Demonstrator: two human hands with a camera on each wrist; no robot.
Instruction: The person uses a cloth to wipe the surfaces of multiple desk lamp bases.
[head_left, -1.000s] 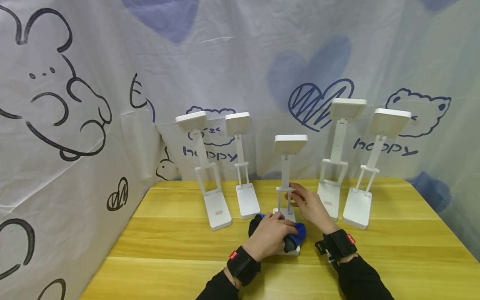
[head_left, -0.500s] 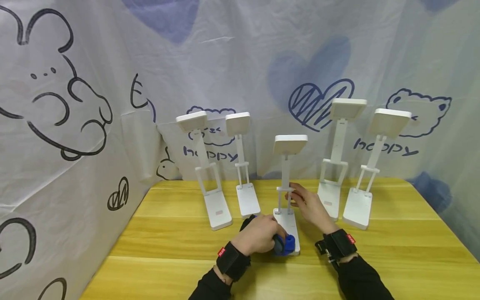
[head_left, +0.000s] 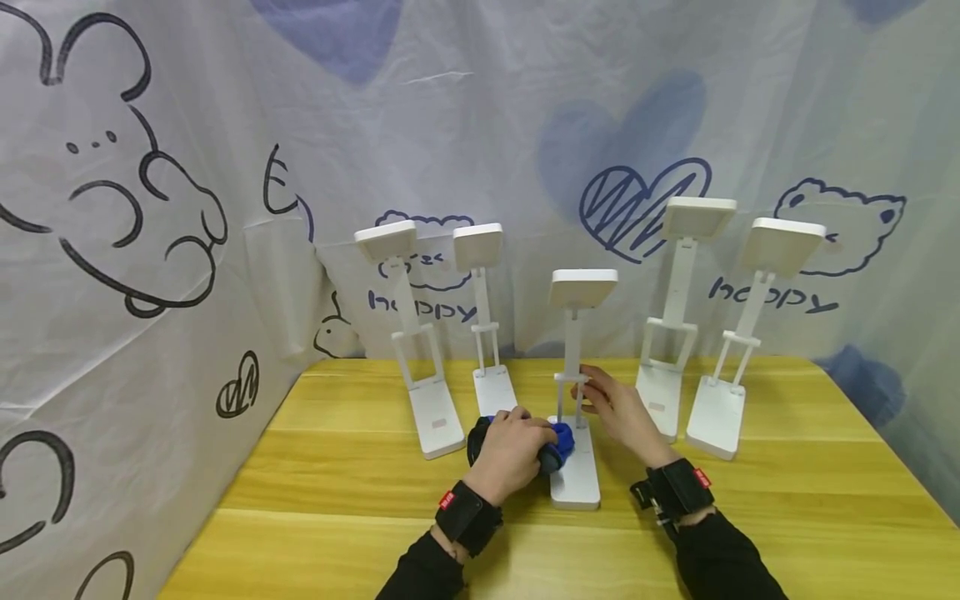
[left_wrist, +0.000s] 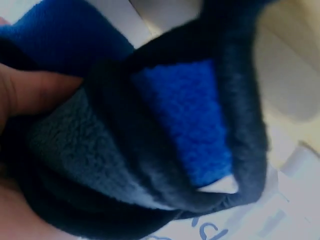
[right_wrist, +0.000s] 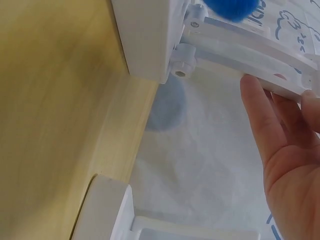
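Observation:
A white folding desk lamp (head_left: 576,485) stands upright in the middle of the table. My left hand (head_left: 512,450) grips a bunched blue and dark grey plush cloth (head_left: 562,440) with black edging, over the left side of the lamp's base near its hinge. Up close in the left wrist view, the cloth's blue pile (left_wrist: 192,122) faces out while a thumb presses into its folds. On the right, my right hand (head_left: 622,412) holds the lamp's lower frame; in the right wrist view its fingertips touch the white frame bar (right_wrist: 240,70).
Two more white lamps stand at the left, an outer one (head_left: 437,425) and an inner one (head_left: 495,392). Another two are at the right, one lamp (head_left: 660,400) close beside my right hand and one lamp (head_left: 716,417) farther out. A printed curtain (head_left: 517,150) hangs behind the wooden table (head_left: 337,500).
My left hand first drew the cloth left and toward the base's front end, then moved it back up toward the hinge. The right hand and the lamp have stayed in place.

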